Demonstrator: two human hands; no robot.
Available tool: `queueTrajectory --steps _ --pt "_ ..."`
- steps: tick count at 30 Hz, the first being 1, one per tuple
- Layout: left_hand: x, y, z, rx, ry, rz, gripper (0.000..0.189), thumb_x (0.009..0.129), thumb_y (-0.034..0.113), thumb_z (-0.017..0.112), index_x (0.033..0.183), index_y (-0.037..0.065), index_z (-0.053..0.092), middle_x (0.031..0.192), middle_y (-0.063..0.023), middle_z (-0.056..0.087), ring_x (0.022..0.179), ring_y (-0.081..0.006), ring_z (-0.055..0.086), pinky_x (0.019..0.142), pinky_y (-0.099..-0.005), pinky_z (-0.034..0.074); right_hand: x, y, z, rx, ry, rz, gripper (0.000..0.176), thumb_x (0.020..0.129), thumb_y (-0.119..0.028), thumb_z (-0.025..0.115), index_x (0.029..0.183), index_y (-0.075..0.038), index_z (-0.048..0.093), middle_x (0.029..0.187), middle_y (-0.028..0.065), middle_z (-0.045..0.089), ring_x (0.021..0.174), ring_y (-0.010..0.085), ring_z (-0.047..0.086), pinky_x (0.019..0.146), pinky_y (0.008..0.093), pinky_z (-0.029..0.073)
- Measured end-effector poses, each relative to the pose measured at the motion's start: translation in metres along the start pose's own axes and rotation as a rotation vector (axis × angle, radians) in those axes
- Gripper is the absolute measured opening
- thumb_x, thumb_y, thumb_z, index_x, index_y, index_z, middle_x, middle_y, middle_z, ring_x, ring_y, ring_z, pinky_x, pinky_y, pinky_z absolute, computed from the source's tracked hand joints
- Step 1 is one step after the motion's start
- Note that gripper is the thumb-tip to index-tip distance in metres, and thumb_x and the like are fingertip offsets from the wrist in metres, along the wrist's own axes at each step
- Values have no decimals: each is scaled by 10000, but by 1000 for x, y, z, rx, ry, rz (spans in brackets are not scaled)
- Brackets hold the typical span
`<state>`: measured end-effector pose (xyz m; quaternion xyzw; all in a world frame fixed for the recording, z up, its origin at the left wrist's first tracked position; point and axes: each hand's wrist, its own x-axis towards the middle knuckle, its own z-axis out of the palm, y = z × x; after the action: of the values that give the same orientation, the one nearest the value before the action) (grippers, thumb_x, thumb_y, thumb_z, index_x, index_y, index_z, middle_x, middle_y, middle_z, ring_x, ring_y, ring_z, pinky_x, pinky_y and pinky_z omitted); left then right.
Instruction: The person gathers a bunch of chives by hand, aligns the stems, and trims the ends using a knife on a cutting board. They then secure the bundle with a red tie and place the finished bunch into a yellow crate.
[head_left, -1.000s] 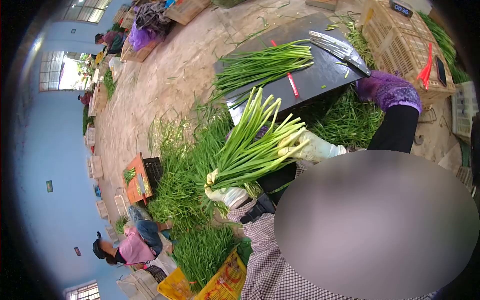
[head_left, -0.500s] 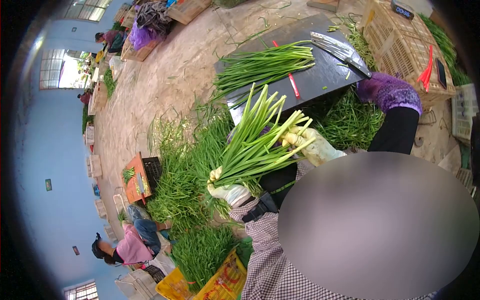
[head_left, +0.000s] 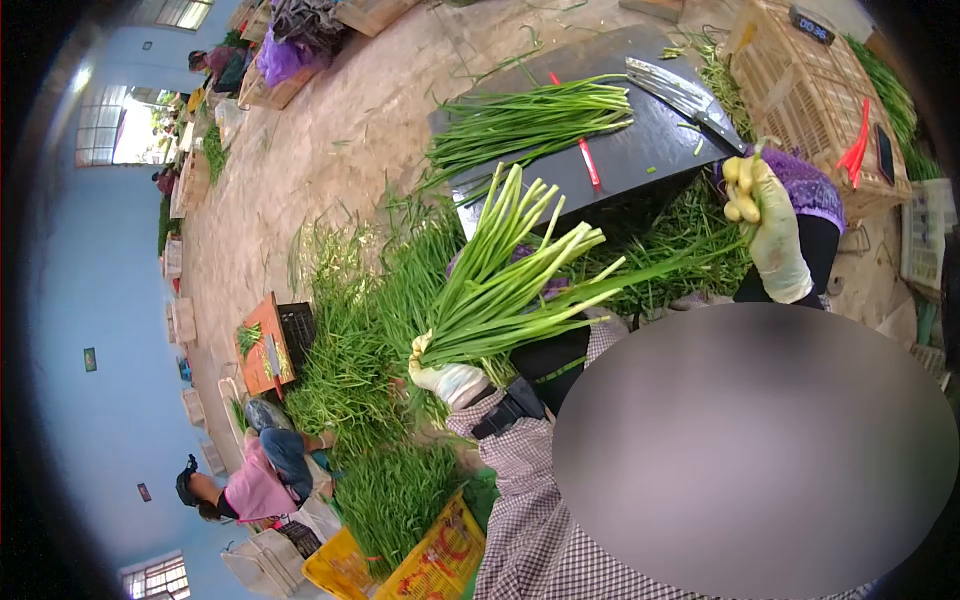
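Note:
My left hand (head_left: 445, 375), in a pale glove, is closed round a bunch of garlic chives (head_left: 510, 290), whose cut stem ends fan upward and to the right. My right hand (head_left: 760, 210), gloved too, is raised at the right with its fingers curled. Long green chive leaves (head_left: 680, 265) stretch from the bunch to this hand, and a bit of green pokes out above its fingers. Beyond my hands, a dark board (head_left: 640, 140) bears a laid-out pile of chives (head_left: 540, 120) across a red strip (head_left: 588, 162). A large knife (head_left: 685, 100) lies at the board's right side.
Loose chives (head_left: 350, 370) heap on the floor to the left. A yellow crate (head_left: 435, 555) holds more greens. At right, a plastic crate (head_left: 790, 90) carries red strips (head_left: 855, 150), a phone (head_left: 885, 155) and a timer (head_left: 811, 25). A person in pink (head_left: 262, 485) sits at lower left.
My right hand has moved from the bunch's stem ends out to the right, drawing some chive leaves with it. My left hand still holds the bunch.

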<state>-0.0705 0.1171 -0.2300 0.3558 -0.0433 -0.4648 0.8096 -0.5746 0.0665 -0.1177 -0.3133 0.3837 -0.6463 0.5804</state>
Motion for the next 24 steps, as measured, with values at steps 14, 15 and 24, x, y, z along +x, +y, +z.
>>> queueTrajectory --steps 14,15,24 --pt "-23 5 31 419 229 11 380 1014 396 427 1087 102 657 1119 -116 723 996 -317 674 912 -489 543 -17 117 63 -568 -502 336 467 946 -347 768 1230 2 644 1101 105 711 1028 168 658 928 313 528" --pt "-24 5 32 422 225 14 380 1014 396 427 1087 102 657 1119 -116 723 996 -317 674 912 -489 543 -16 114 67 -563 -501 332 467 946 -347 768 1230 2 644 1101 105 711 1028 168 658 928 313 528" --pt "-40 3 49 818 304 121 416 1037 395 422 1179 77 649 1272 -146 694 1092 -327 659 969 -494 529 -33 107 94 -904 -245 -412 237 889 -287 759 1018 -91 728 970 72 728 883 257 714 793 335 578"
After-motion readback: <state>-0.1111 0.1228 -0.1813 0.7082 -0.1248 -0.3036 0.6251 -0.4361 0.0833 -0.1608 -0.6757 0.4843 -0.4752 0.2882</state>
